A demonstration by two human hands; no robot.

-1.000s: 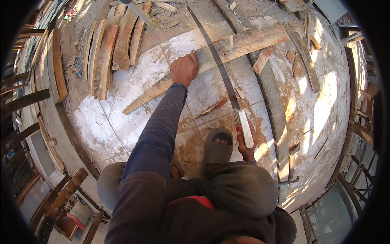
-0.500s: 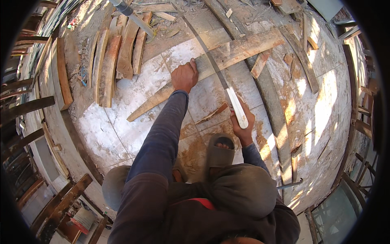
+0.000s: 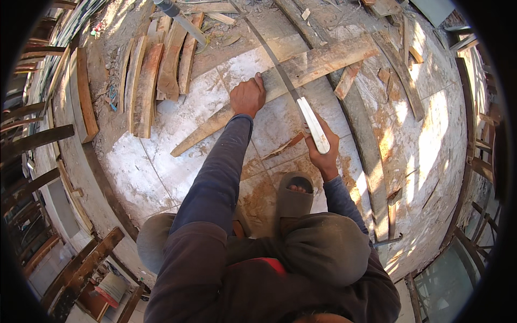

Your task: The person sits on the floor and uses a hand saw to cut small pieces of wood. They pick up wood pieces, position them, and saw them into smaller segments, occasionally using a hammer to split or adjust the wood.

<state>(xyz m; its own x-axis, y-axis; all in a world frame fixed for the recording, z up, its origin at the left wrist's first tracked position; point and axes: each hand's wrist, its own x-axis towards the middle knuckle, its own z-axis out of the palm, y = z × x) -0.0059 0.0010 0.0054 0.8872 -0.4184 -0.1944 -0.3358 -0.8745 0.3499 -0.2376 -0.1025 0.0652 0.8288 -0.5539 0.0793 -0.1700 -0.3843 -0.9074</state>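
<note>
A long wooden plank (image 3: 328,60) lies slantwise before me, its far right part across a dark beam (image 3: 366,134). My left hand (image 3: 248,96) is closed over the plank's near edge, thumb pointing away from me. To its right, my right hand (image 3: 325,152) grips the white handle of a handsaw (image 3: 269,51). The saw's thin blade crosses over the plank just right of my left hand and reaches the far edge of the view. How deep the blade sits in the wood, I cannot tell.
Several curved planks (image 3: 149,89) lie at the far left beside a metal pole (image 3: 188,29). A wood splinter (image 3: 284,145) is on the tiles near my sandal (image 3: 294,196). Another board (image 3: 399,75) lies at the right, with a metal bar (image 3: 389,240) nearer me.
My right hand and the saw have moved a little away from me, along the blade's line. My left hand stays on the plank. The whole view has shifted slightly.
</note>
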